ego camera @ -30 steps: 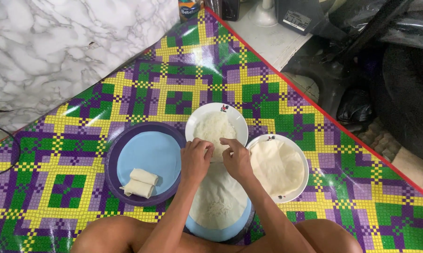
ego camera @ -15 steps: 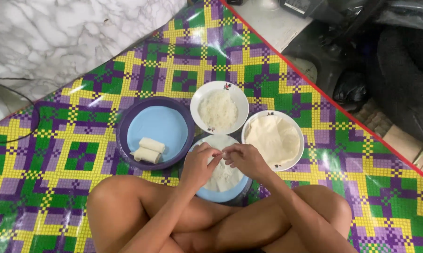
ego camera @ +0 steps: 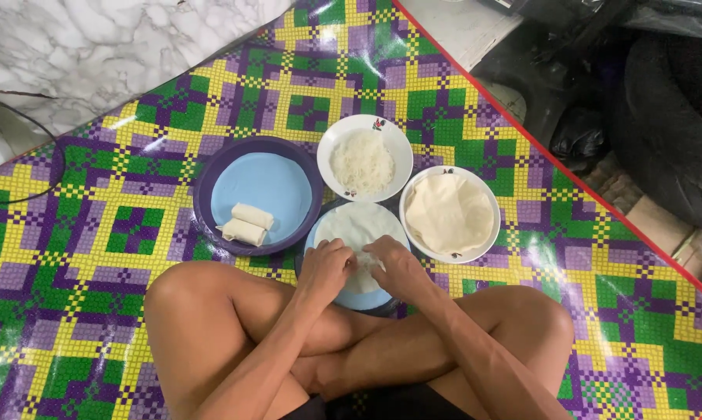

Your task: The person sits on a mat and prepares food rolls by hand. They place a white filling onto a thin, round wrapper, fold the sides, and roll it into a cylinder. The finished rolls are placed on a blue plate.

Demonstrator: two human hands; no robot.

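Both hands have drawn slightly nearer the body: left hand and right hand pinch the white wrapper on the blue plate (fingertips curled in). Beyond: noodle bowl; right, wrapper bowl; left, purple plate holding two rolls.

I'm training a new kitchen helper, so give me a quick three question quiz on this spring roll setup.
1. True or false: two finished rolls lie on the purple-rimmed plate.
2. What fills the white bowl farthest from the person: A) thin white noodles, B) sliced carrots, C) sauce?
3. What do the left hand and right hand touch?

Key
1. True.
2. A.
3. A white wrapper sheet on the blue plate; both sets of fingers press its near edge. Another bowl, beside it, holds spare wrappers.
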